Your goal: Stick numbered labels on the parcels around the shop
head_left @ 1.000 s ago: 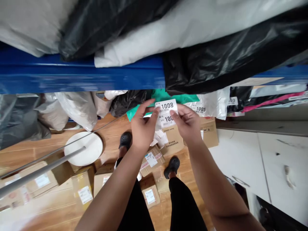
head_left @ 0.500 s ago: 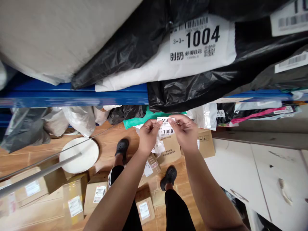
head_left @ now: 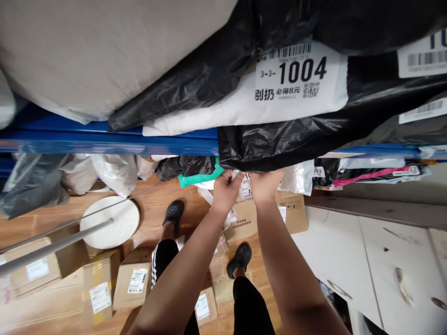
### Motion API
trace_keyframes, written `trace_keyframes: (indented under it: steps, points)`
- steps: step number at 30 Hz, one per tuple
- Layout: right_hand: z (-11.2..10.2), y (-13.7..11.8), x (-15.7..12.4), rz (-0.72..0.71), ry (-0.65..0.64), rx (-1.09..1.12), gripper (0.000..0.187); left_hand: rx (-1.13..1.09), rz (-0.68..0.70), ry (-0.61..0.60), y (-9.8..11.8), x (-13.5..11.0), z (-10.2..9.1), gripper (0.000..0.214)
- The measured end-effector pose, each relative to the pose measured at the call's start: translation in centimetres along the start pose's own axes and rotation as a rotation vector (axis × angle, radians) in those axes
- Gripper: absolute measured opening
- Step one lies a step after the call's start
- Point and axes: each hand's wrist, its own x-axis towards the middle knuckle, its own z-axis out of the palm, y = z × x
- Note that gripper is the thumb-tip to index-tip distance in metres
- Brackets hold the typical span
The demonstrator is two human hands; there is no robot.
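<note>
My left hand (head_left: pixel 226 187) and my right hand (head_left: pixel 263 184) are raised side by side just under a black plastic parcel (head_left: pixel 279 139) that hangs over the blue shelf beam (head_left: pixel 104 142). Between them they pinch a strip of white number labels (head_left: pixel 245 188), mostly hidden by the fingers. A green parcel (head_left: pixel 199 177) lies just left of my left hand. Above, a white parcel carries a label reading 1004 (head_left: pixel 302 77).
Grey, black and white bagged parcels fill the shelves. Cardboard boxes (head_left: pixel 132 279) lie on the wooden floor around my feet. A white round stand base (head_left: pixel 110 221) with a grey pole is at the left. White cabinets (head_left: pixel 366 260) stand at the right.
My hands have risen with the label strip towards the black parcel's lower edge, and the printed numbers are now mostly covered. The view has tilted upward, showing the 1004 label.
</note>
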Motion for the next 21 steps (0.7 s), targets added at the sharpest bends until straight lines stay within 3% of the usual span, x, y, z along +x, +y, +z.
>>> trace_keyframes:
  steps: [5,8,11,17,21]
  points:
    - [0.6,1.0,0.2,-0.003,-0.051,-0.015,0.008,0.21,0.028,-0.122,-0.3,-2.9,-2.3,0.047]
    - [0.5,1.5,0.2,-0.04,-0.114,0.012,0.019,0.293,0.039,-0.186,-0.9,-5.4,-4.9,0.048]
    - [0.6,2.5,0.8,-0.04,-0.18,0.057,0.031,0.326,0.061,-0.157,-1.8,-7.1,-7.2,0.048]
    - [0.6,3.7,1.8,0.04,0.195,0.222,0.019,0.298,0.145,-0.091,-1.5,-8.2,-9.7,0.046]
    - [-1.2,-0.3,-2.3,-0.034,0.297,0.263,0.011,0.283,0.365,-0.059,0.4,-7.7,-11.5,0.035]
